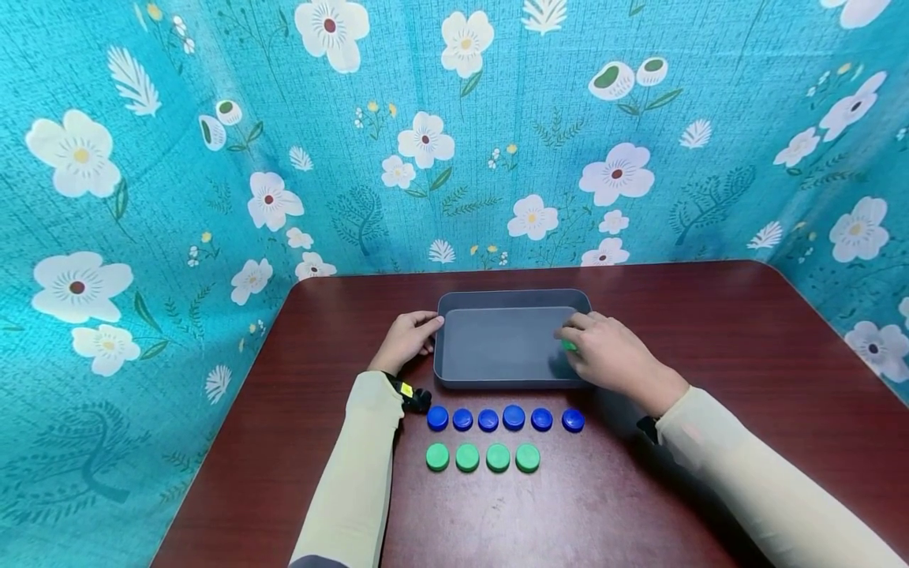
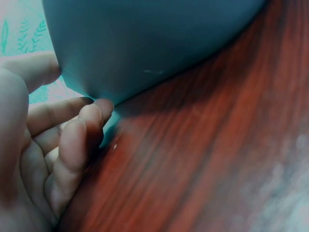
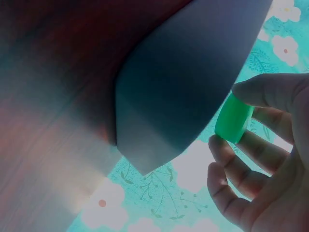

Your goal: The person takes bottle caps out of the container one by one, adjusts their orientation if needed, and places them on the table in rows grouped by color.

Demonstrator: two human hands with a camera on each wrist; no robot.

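Observation:
A dark grey rectangular tray [image 1: 497, 343] lies on the table. At its left end my left hand [image 1: 406, 339] grips the edge; in the left wrist view the thumb touches the rim of the tray [image 2: 145, 43] and curled fingers [image 2: 72, 145] meet its lower corner. Over the tray's right end, my right hand [image 1: 614, 351] pinches a green bottle cap [image 3: 233, 118] between thumb and fingers. That cap is mostly hidden behind the fingers in the head view. In front of the tray sit a row of several blue caps [image 1: 488, 420] and a row of several green caps [image 1: 498, 457].
The dark red-brown wooden table [image 1: 710, 331] spreads around the tray. Behind it hangs a turquoise flowered cloth [image 1: 426, 197], reaching along the left and right sides too. A black wrist strap [image 1: 408, 392] circles the left wrist.

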